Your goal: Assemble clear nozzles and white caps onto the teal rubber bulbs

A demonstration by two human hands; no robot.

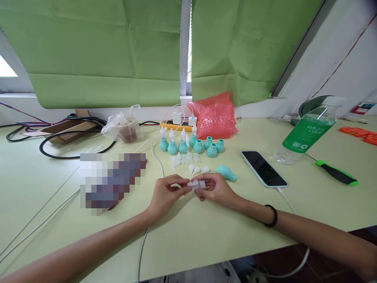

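Note:
My left hand (170, 193) pinches the narrow end of a small clear plastic nozzle piece (194, 184). The fingers of my right hand (216, 190) close around its wider collar. Whether this is one part or two pushed together, I cannot tell. Just right of my right hand lies a teal rubber bulb (226, 172) on its side. Farther back stand several open-necked teal bulbs (212, 150) and several teal bulbs with clear tips (183, 146). Between them and my hands are loose clear collars (187, 158) and small white tips (194, 169).
A phone (263, 169) on a cable and a tilted-looking water bottle (309, 131) stand to the right, near a green-black screwdriver handle (337, 173). Pink bubble wrap (215, 118) and a power strip (173, 125) lie behind. A pixelated object (114, 182) is at left.

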